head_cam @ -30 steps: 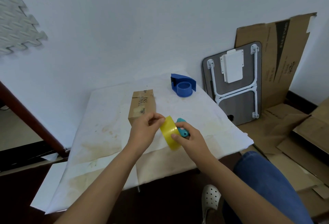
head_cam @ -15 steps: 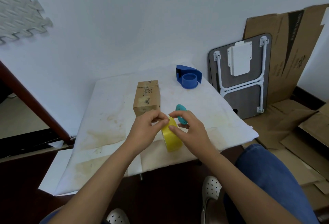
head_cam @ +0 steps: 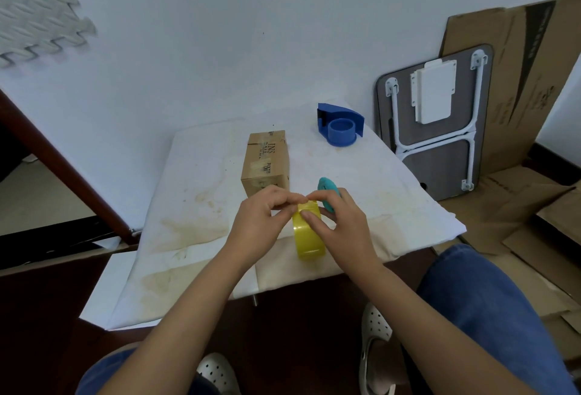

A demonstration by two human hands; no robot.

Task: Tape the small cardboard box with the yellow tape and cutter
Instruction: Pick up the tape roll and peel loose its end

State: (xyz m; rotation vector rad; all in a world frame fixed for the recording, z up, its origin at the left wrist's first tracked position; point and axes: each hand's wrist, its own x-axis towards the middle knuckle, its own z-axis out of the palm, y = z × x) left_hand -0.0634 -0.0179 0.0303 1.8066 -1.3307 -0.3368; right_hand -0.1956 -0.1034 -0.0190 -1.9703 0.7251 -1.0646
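left hand pinching the tape's free end; right hand closed on the yellow tape roll, teal cutter tucked behind; small cardboard box just beyond, nearer the left hand, long axis running away.

The small brown cardboard box is lying lengthwise on the tabletop, printed side up. The yellow tape roll is standing on edge just in front of it, with the teal cutter just beside the roll.
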